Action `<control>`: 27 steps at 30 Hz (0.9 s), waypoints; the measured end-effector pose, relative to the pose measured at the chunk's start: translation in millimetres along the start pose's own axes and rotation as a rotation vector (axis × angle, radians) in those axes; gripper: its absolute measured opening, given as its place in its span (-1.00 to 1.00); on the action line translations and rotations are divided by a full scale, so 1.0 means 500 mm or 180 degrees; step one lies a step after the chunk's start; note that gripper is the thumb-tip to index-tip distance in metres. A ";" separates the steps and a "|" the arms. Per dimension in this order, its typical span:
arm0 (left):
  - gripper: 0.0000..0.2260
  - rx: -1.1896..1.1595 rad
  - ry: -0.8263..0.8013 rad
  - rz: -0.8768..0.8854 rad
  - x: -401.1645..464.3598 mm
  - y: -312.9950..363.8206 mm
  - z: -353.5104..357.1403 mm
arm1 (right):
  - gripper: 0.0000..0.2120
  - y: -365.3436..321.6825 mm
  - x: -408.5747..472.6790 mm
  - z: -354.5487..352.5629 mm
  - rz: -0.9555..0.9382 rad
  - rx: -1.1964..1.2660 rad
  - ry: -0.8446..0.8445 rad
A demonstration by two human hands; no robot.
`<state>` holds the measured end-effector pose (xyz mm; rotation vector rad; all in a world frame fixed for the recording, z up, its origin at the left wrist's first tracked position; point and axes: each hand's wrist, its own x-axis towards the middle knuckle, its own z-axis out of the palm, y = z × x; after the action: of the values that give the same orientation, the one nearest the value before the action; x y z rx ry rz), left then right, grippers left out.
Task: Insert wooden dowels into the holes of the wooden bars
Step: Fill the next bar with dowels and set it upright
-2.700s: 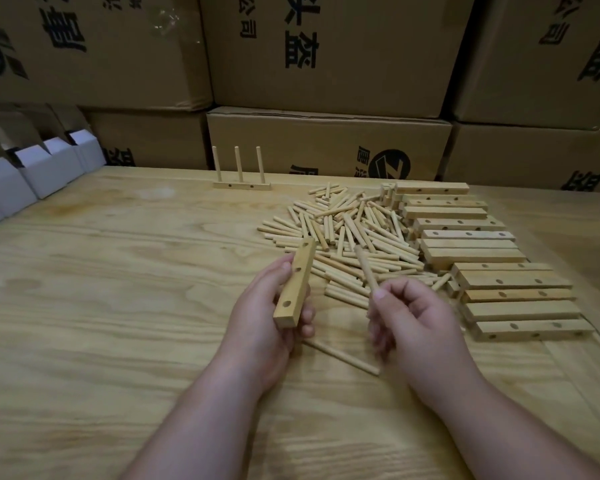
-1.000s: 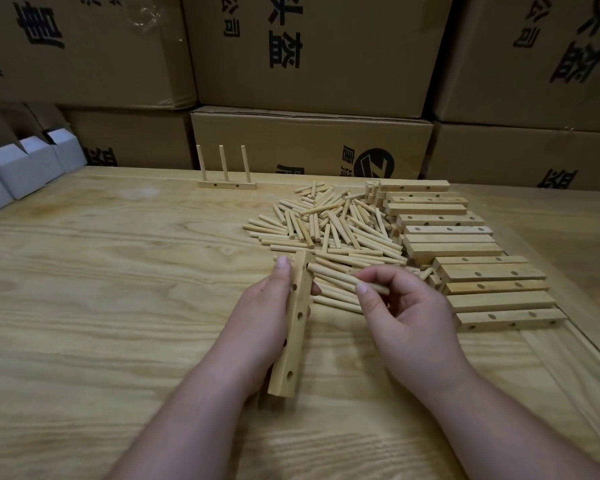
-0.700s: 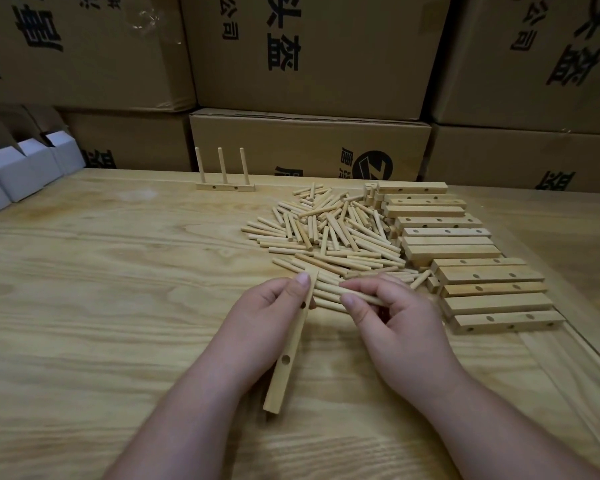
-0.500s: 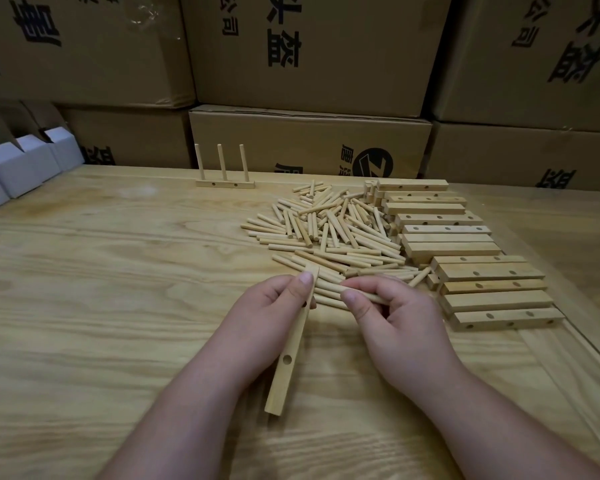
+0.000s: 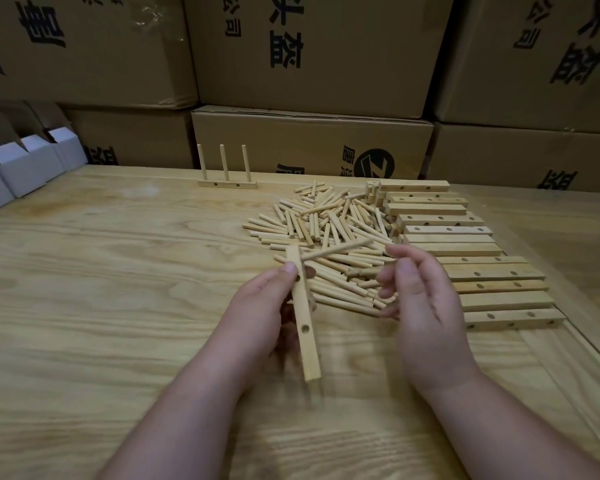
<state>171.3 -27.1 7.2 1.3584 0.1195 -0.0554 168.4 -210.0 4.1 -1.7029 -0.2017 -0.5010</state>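
My left hand (image 5: 260,306) grips a wooden bar (image 5: 305,337) and holds it nearly upright over the table; one open hole shows on its lower half. A single dowel (image 5: 340,250) sticks out of the bar's top end and points right. My right hand (image 5: 423,306) hovers just right of that dowel with loosely curled fingers, holding nothing. Behind both hands lies a pile of loose dowels (image 5: 329,226). A row of drilled bars (image 5: 471,258) lies to the pile's right.
One bar with three upright dowels (image 5: 227,183) stands at the table's back edge. Stacked cardboard boxes (image 5: 309,147) wall off the back. White folded cartons (image 5: 21,164) sit at the far left. The wooden table (image 5: 101,289) is bare to the left of my hands.
My right hand pushed the dowel into the bar's top hole, then let go and drew back to the right. The left hand kept its hold on the bar.
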 end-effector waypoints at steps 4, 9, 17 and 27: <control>-0.72 -0.0893 0.0378 -0.0313 0.016 0.009 0.001 | -0.92 0.024 0.014 -0.002 -0.0097 -0.1958 -0.0350; -0.72 -0.1286 0.0127 -0.0490 0.018 0.010 -0.005 | -0.89 0.034 0.008 0.016 -0.0136 -0.3104 -0.0813; -0.70 -0.1050 0.0200 -0.0552 0.017 0.001 -0.006 | -0.89 0.028 0.009 0.016 0.0084 -0.3374 -0.0812; -0.67 -0.0658 0.0058 -0.0421 0.019 -0.011 -0.010 | -0.96 0.004 -0.008 0.019 -0.0877 -0.1808 -0.0544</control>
<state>179.7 -23.1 0.0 1.1436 0.2245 -0.1381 167.6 -200.5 -0.3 -2.2919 -0.4546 -0.6581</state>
